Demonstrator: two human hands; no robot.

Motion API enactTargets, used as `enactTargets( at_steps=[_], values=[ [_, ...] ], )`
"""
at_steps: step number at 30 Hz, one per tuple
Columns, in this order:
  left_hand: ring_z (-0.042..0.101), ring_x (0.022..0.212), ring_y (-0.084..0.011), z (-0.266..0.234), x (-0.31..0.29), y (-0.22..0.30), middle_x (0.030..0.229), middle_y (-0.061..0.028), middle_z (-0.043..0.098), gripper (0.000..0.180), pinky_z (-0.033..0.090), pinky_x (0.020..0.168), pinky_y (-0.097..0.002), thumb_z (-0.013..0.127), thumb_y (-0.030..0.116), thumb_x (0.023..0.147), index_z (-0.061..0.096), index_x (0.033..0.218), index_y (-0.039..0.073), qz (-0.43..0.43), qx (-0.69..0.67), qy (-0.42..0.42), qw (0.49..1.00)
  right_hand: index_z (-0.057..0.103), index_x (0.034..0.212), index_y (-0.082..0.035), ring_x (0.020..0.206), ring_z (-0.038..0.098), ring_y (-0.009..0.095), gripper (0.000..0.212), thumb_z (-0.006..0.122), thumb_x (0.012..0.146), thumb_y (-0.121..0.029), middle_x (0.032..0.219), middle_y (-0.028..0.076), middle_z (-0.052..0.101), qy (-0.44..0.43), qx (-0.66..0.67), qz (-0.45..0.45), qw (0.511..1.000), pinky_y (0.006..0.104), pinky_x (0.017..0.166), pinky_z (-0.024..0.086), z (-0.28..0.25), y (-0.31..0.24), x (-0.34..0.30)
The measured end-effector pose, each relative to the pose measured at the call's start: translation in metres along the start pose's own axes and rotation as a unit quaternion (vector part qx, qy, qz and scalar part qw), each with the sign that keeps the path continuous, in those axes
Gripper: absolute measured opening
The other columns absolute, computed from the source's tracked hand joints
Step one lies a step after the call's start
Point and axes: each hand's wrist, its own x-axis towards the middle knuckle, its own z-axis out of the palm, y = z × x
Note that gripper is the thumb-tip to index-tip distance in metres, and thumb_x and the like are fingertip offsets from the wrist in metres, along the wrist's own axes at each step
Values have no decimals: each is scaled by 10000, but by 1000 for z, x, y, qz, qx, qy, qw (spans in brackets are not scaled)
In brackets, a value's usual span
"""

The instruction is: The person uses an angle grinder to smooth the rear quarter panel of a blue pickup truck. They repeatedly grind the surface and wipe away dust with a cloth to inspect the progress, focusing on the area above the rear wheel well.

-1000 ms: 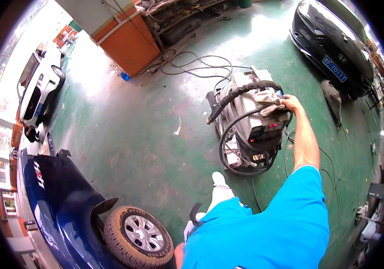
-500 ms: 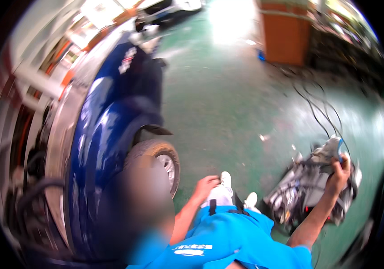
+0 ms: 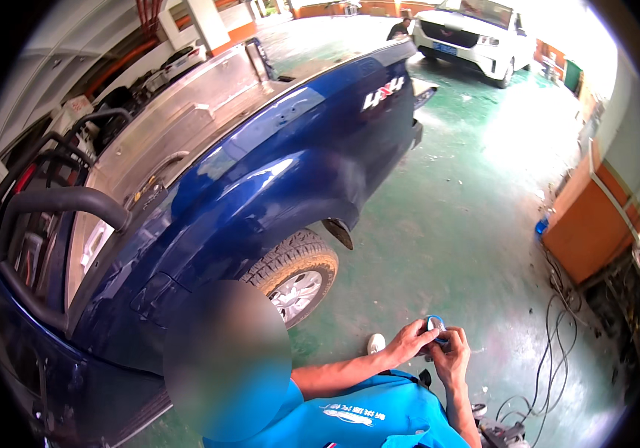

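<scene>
Both hands meet in front of my blue shirt around a small ring-shaped thing with a blue edge and a pale middle (image 3: pixel 435 326), perhaps a roll of tape. My left hand (image 3: pixel 409 340) grips it from the left, thumb laid across it. Around its right side curl the fingers of my right hand (image 3: pixel 451 354). My fingers cover much of it, so its exact kind is unclear. To the left stands a dark blue pickup truck (image 3: pixel 312 175), its wheel (image 3: pixel 297 287) close to my left forearm.
A grey machine (image 3: pixel 503 431) shows partly at the lower right, near black cables (image 3: pixel 551 366) looping over the green floor (image 3: pixel 424 246). An orange cabinet (image 3: pixel 589 224) stands at the right. Farther back are a white vehicle (image 3: pixel 477 41) and another person (image 3: pixel 399 30).
My right hand has come away from the grey machine with the blue-edged thing and moved in front of me. My left hand has risen from my thigh to hold it too. My view has turned.
</scene>
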Motion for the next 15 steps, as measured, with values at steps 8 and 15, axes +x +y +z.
enactTargets(
  at_steps=[8,15],
  values=[
    [672,998,-142,-70,73,38,1088,-89,695,329,582,839,-316,658,275,1028,664,1204,-3,54,27,145,988,697,1002,-34,918,687,360,275,818,755,-35,1077,172,671,-105,-9,-67,992,425,755,577,46,1,119],
    [692,999,-164,-89,112,58,1094,-98,713,308,572,867,-317,682,214,991,666,1201,-11,0,7,223,975,485,1450,54,1020,678,238,664,798,932,-221,1196,170,668,-230,177,95,952,378,841,578,58,19,199]
  ],
)
